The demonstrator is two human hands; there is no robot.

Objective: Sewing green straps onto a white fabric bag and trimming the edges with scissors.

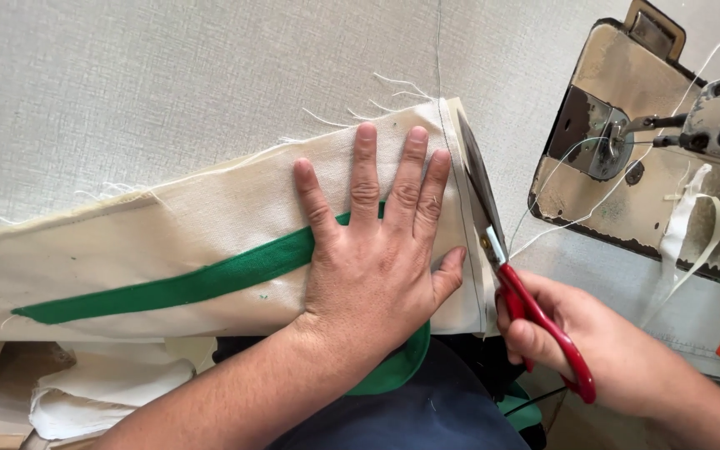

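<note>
**Cream cloth pinned flat, scissors set at its right edge**

The left hand (372,250) is laid open and flat, fingers spread, on a folded piece of cream cloth (168,225). The cloth is stretched across the pale textured tabletop (168,75), its long axis rising from lower left to upper right. A green band (185,286) is seen running along it and passing under the left palm; a loop of green is seen hanging below the near edge, by the wrist.

The right hand (577,342) is closed through the red handles of a pair of scissors (502,258). The blades are held slightly parted along the cloth's right-hand cut edge, just beside a stitched line; the tips are pointed away, toward the frayed top corner. Loose threads are noted along the upper edge.

Bare tabletop is left beyond the cloth, above and to the left. To the right, room is closed off by a worn sewing machine (627,167), near the blades but apart from them. White thread and tape are trailed across its bed. More white cloth (102,392) is piled below the near edge.
</note>
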